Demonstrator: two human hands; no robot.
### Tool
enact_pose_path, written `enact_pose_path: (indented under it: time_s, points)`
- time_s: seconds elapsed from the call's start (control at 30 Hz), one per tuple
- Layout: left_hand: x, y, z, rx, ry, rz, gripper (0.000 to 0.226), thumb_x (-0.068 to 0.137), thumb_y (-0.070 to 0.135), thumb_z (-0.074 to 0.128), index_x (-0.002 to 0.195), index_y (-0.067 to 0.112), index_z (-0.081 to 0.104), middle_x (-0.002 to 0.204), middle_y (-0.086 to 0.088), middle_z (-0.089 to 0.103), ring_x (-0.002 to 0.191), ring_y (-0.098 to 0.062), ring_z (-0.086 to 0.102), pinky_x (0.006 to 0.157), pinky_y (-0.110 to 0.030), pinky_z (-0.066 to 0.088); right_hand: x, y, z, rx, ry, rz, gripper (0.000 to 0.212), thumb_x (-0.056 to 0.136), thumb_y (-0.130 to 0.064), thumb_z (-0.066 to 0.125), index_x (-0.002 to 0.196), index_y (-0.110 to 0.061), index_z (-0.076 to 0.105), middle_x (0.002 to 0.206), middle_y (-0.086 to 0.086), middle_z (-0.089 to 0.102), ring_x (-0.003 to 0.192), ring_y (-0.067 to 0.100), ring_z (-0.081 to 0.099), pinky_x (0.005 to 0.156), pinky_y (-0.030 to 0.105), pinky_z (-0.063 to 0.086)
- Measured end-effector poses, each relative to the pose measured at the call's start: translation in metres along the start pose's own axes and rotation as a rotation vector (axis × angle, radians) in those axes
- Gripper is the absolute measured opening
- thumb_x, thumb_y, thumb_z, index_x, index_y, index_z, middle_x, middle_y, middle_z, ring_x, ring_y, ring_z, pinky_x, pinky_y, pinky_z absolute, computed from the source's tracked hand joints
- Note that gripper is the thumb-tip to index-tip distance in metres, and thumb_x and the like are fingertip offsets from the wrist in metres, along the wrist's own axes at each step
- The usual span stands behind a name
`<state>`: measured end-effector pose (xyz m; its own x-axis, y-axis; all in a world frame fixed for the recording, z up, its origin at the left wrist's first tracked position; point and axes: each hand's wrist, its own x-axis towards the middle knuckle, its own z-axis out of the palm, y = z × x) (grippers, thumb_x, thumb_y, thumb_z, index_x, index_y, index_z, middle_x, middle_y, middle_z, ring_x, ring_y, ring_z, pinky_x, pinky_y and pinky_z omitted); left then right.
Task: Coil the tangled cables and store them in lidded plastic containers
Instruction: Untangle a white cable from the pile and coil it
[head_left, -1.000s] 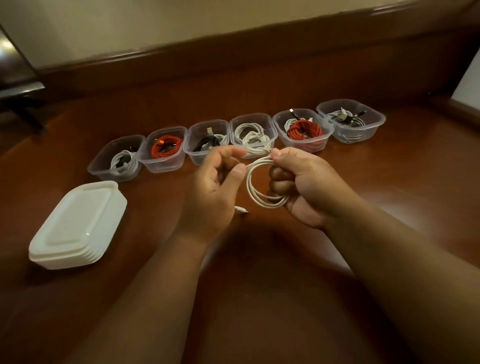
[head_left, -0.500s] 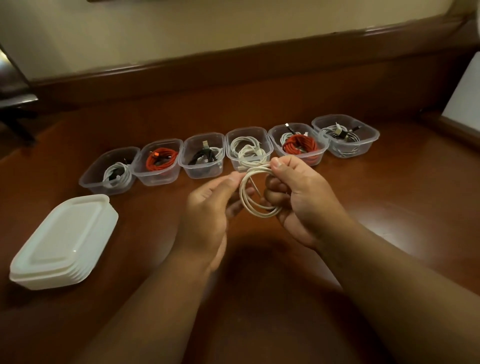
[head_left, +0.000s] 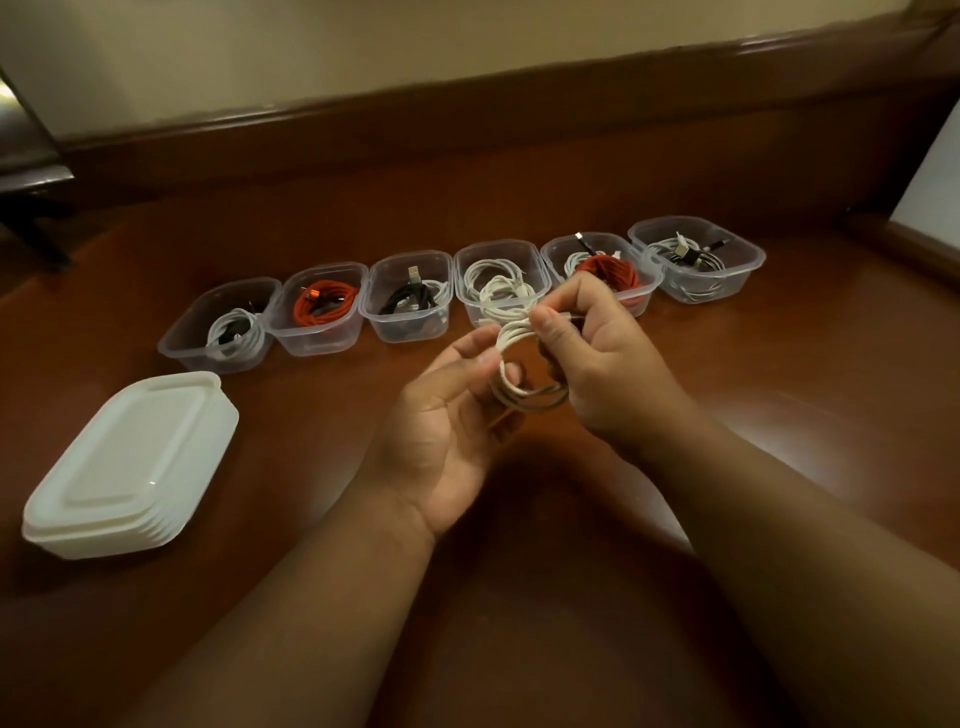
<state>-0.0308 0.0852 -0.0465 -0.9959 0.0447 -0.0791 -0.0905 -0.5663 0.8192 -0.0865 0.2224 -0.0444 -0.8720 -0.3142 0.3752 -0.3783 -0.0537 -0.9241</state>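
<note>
A white cable (head_left: 511, 340), wound into a small coil, hangs between both hands above the brown table (head_left: 779, 415). My right hand (head_left: 608, 364) grips the coil at its top and right side. My left hand (head_left: 447, 415) pinches the coil's left side, with one fingertip poking through the loop. Behind the hands stands a row of several clear plastic containers without lids (head_left: 405, 332), each with coiled cables inside: white, red, black. A stack of white lids (head_left: 130, 462) lies at the left.
A dark wooden ledge (head_left: 467, 135) and a cream wall run behind the containers. A dark piece of furniture (head_left: 26, 171) stands at the far left. A pale panel (head_left: 935, 176) stands at the right edge.
The left hand has turned palm up and slid a finger through the coil. The coil has been drawn tighter and smaller. The camera has tilted a little.
</note>
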Motion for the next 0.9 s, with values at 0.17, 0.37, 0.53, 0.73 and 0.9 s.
enact_pose_path:
  time_s: [0.17,0.37,0.53,0.73,0.9]
  points:
    - [0.005,-0.006,0.004,0.267,0.127,0.127,0.046,0.079,-0.014,0.063,0.114,0.016,0.058,0.094,-0.007,0.07,0.085,-0.02,0.07,0.071,-0.033,0.059,0.0,0.009,0.002,-0.157,0.009,-0.076,0.018,0.099,-0.014,0.055,0.088,-0.026,0.05,0.08,-0.005,0.059,0.07,0.003,0.057,0.066,0.026,0.048]
    - [0.015,-0.008,-0.013,0.765,0.411,0.266,0.028,0.081,0.013,0.078,0.1,0.027,0.063,0.098,-0.002,0.069,0.092,-0.02,0.071,0.083,-0.049,0.06,-0.002,0.009,0.005,-0.271,-0.042,-0.125,0.019,0.098,-0.016,0.059,0.09,-0.031,0.049,0.087,-0.012,0.059,0.075,-0.003,0.058,0.066,0.016,0.048]
    - [0.013,-0.007,-0.011,0.824,0.383,0.244,0.037,0.085,0.009,0.075,0.106,0.031,0.055,0.078,-0.005,0.073,0.073,-0.02,0.074,0.081,-0.055,0.059,-0.001,0.011,0.002,-0.376,-0.017,-0.172,0.01,0.098,-0.015,0.059,0.097,-0.02,0.05,0.074,-0.012,0.055,0.066,-0.002,0.053,0.06,0.018,0.041]
    - [0.013,-0.006,-0.017,0.923,0.4,0.307,0.043,0.083,0.015,0.078,0.11,0.035,0.051,0.075,0.001,0.072,0.073,-0.016,0.073,0.078,-0.052,0.06,-0.005,0.008,0.003,-0.462,-0.051,-0.213,0.007,0.098,-0.02,0.059,0.1,-0.02,0.052,0.075,-0.014,0.054,0.067,0.003,0.052,0.06,0.028,0.043]
    - [0.015,-0.007,-0.009,0.551,0.437,0.278,0.044,0.083,-0.005,0.072,0.106,0.026,0.051,0.079,-0.006,0.072,0.078,-0.02,0.074,0.074,-0.036,0.06,-0.007,0.005,0.005,-0.538,-0.084,-0.238,0.011,0.098,-0.024,0.057,0.104,-0.015,0.053,0.081,-0.008,0.059,0.075,0.018,0.058,0.064,0.042,0.048]
